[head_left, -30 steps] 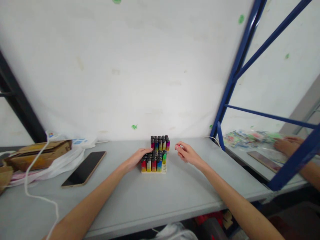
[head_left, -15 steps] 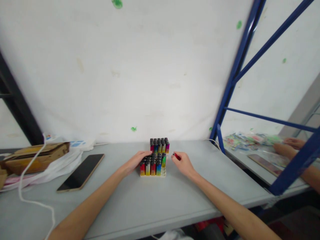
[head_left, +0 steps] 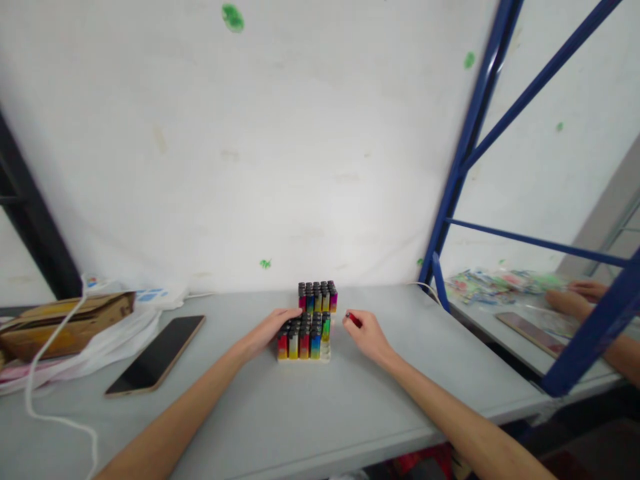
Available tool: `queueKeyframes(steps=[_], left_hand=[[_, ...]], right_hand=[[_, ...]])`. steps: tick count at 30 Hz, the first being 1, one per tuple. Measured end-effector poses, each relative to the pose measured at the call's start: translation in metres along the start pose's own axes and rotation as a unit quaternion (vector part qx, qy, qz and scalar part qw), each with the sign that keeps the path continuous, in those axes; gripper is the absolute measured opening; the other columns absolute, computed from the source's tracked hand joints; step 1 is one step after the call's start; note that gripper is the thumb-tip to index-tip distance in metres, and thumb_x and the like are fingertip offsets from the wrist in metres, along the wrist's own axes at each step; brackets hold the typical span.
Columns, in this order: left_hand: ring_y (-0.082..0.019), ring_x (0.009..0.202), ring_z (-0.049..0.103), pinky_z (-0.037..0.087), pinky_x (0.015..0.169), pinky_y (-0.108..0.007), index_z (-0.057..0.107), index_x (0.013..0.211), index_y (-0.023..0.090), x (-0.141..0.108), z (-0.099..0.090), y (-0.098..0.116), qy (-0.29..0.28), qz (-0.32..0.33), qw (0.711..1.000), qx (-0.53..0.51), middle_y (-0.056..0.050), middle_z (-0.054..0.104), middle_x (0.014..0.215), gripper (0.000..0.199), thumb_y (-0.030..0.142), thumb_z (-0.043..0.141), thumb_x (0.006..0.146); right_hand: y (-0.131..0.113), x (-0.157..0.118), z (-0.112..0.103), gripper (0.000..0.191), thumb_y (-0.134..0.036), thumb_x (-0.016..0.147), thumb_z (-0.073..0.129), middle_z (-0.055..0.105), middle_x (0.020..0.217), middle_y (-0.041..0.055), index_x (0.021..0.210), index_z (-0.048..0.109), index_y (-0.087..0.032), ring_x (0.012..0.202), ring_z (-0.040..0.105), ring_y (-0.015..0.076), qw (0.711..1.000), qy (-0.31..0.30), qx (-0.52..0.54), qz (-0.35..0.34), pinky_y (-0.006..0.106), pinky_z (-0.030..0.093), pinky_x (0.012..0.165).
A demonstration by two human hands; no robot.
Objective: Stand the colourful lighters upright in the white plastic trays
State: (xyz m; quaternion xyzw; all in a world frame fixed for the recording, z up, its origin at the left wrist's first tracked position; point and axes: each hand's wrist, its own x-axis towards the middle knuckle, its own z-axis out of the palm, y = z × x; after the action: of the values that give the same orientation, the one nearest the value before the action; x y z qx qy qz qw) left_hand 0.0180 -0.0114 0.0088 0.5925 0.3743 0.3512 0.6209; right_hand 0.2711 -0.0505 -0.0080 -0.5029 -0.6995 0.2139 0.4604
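Note:
Several multicoloured lighters (head_left: 305, 345) with black tops stand upright in rows in a white tray (head_left: 300, 361). Small empty slots show at the tray's near right corner. My left hand (head_left: 267, 333) grips this tray along its left side, its fingertips at the back-left lighters; some fingers are hidden. In my right hand (head_left: 367, 337), just right of the tray and apart from it, a red lighter (head_left: 354, 320) is pinched between closed fingers. Right behind the tray stands a second block of lighters (head_left: 318, 301), also upright.
A phone (head_left: 157, 353) lies on the grey table (head_left: 280, 420) at left, near a cardboard box (head_left: 75, 323), a white plastic bag (head_left: 143, 327) and a white cable (head_left: 60, 419). Blue shelf bars (head_left: 460, 167) rise at right. Beyond them another person's hands (head_left: 570, 303) work near plastic packets (head_left: 493, 283).
The view has tilted up slightly, so everything sits a little lower. Both hands keep nearly the same places, the red lighter still in my right hand.

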Motion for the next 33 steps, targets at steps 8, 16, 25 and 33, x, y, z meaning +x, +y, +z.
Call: queueKeyframes(steps=[8, 16, 25, 33], left_hand=[[-0.028, 0.092, 0.073, 0.054, 0.087, -0.034, 0.080, 0.091, 0.016, 0.002, -0.001, -0.002, -0.005, 0.009, 1.000, 0.003, -0.008, 0.081, 0.095, 0.047, 0.059, 0.077, 0.075], [-0.027, 0.088, 0.073, 0.054, 0.085, -0.034, 0.080, 0.089, 0.015, 0.006, -0.002, -0.004, -0.009, 0.013, 1.000, 0.000, -0.008, 0.081, 0.092, 0.046, 0.059, 0.077, 0.074], [-0.028, 0.090, 0.072, 0.053, 0.087, -0.035, 0.080, 0.090, 0.015, 0.003, 0.000, -0.002, -0.003, 0.017, 1.000, 0.009, -0.008, 0.081, 0.092, 0.047, 0.059, 0.077, 0.074], [-0.028, 0.090, 0.072, 0.053, 0.089, -0.036, 0.080, 0.092, 0.014, 0.004, 0.000, -0.002, -0.006, 0.022, 1.000, 0.015, -0.008, 0.081, 0.094, 0.048, 0.059, 0.076, 0.075]], right_hand=[[-0.001, -0.002, 0.001, 0.041, -0.056, 0.100, 0.043, 0.044, 0.062, -0.0045, 0.078, 0.050, -0.021, 0.057, 0.043, 0.0130, 0.997, -0.052, 0.042, -0.024, 0.025, 0.035, 0.056], [-0.012, -0.006, -0.013, 0.042, -0.050, 0.107, 0.038, 0.060, 0.081, 0.0027, 0.081, 0.055, -0.021, 0.076, 0.056, 0.0170, 0.975, -0.111, -0.108, -0.160, 0.029, 0.044, 0.074], [-0.009, -0.005, -0.013, 0.040, -0.049, 0.105, 0.044, 0.065, 0.068, 0.0005, 0.080, 0.059, -0.021, 0.063, 0.061, 0.0168, 0.976, -0.149, -0.097, -0.125, 0.027, 0.043, 0.066], [-0.013, -0.003, -0.008, 0.037, -0.046, 0.106, 0.043, 0.066, 0.072, 0.0023, 0.084, 0.059, -0.021, 0.066, 0.059, 0.0174, 0.963, -0.175, -0.123, -0.165, 0.027, 0.043, 0.067]])
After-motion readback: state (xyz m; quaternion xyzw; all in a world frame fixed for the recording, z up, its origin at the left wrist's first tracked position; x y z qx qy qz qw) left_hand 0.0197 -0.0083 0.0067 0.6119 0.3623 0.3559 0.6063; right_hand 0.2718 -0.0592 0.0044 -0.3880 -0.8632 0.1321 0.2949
